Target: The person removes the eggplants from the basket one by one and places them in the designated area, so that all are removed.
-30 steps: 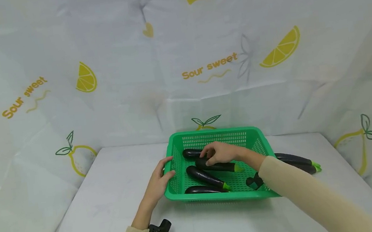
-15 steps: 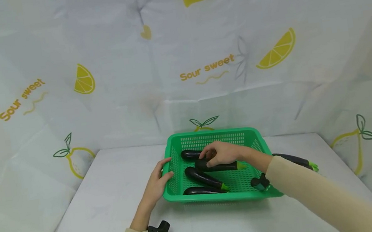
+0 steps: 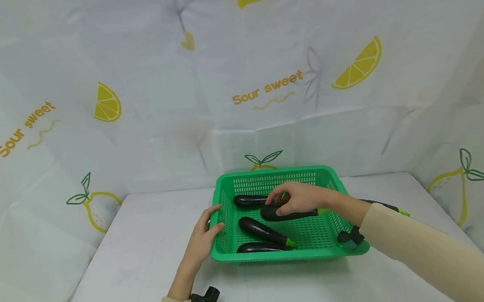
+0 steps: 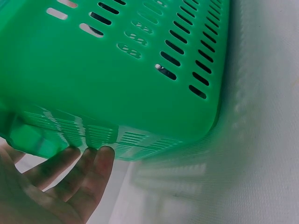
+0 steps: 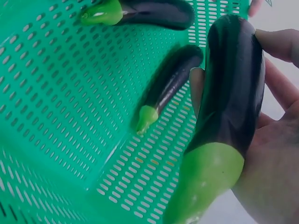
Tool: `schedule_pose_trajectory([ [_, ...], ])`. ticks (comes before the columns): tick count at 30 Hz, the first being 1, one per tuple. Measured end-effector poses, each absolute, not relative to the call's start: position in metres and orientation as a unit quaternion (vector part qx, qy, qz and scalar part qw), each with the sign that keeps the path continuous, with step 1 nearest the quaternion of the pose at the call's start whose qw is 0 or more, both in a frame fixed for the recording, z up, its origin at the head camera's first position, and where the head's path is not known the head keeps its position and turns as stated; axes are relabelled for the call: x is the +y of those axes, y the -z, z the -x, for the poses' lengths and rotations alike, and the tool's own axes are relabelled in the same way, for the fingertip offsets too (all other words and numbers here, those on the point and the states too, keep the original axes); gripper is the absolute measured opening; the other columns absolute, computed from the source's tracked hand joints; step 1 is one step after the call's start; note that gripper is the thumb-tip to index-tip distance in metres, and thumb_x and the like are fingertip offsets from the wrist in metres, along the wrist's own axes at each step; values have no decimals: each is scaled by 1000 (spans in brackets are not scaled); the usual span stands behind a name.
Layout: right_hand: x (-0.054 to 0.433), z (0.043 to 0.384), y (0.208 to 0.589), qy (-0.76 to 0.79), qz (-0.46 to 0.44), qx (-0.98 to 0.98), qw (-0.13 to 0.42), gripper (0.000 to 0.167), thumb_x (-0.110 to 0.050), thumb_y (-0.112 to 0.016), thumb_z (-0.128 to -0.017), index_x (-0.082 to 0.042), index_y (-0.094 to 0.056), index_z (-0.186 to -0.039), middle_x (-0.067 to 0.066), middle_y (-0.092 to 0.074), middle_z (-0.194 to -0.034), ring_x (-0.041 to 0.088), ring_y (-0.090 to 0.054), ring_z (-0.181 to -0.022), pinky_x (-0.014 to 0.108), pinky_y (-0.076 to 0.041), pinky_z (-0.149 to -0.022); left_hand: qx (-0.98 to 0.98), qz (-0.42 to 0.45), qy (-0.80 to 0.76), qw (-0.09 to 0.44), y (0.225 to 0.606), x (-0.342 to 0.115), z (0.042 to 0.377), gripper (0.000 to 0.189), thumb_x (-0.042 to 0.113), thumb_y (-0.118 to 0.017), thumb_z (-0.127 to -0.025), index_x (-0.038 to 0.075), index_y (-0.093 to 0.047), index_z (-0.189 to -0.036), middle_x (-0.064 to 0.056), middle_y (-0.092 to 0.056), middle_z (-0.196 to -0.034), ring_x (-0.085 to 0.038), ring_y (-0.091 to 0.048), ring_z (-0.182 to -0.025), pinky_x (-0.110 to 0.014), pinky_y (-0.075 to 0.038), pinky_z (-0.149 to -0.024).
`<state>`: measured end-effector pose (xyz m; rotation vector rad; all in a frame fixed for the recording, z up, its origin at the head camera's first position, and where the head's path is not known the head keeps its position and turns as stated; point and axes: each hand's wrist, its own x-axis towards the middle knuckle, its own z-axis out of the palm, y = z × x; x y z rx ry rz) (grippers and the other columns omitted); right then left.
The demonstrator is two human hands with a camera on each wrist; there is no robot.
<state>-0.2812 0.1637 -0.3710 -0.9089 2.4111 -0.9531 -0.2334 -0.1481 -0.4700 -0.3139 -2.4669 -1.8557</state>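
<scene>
My right hand [image 3: 300, 199] grips a dark purple eggplant [image 5: 233, 84] with a green stem end, fingers on one side and thumb on the other. In the head view that eggplant overlaps the inside of a green plastic basket [image 3: 282, 256], its stem toward the right. Three more eggplants lie in the basket: one at the back [image 3: 248, 201], a slanted one [image 3: 261, 230] in the middle, and one along the front wall [image 3: 258, 247]. At the basket's left side, my left hand [image 3: 200, 239] holds the rim, with fingertips against the outer wall in the left wrist view.
Outside the basket, to the right, eggplant [image 3: 384, 204] shows partly, with the right arm and sleeve in front. The white table [image 3: 152, 232] ends at a hanging white sheet [image 3: 156, 156] printed with lemons. Black wrist cameras [image 3: 205, 298] sit on both wrists.
My right hand has shifted right with the eggplant, which now stands farther from the slanted one. My left hand keeps its place on the rim. The head view has turned slightly.
</scene>
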Motion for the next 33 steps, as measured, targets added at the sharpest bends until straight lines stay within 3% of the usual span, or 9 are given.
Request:
schedule_pose_trajectory([
  [14,188,267,358,357,290,867,191,39,-19,-69,-92,-7,-66,-129,12,-63,-118,30,-67,-104,39,-53,-83,-798,104,593,18,470,-149,234,52,17,-59,-102,14,-46,-152,-19,-37,-159,-44,-42,-140,-63,-41,-103],
  [24,202,252,360,340,305,873,171,32,-27,-71,-93,-12,-70,-122,0,-68,-112,28,-62,-106,41,-52,-83,-798,102,594,15,470,-150,234,50,17,-59,-102,17,-47,-151,-17,-37,-159,-43,-41,-141,-63,-41,-104],
  [33,220,242,360,346,310,872,154,33,-31,-70,-96,-12,-69,-124,1,-68,-114,26,-65,-103,40,-52,-85,-801,100,591,17,469,-149,233,51,17,-58,-102,15,-46,-152,-19,-38,-159,-44,-43,-139,-63,-42,-102],
])
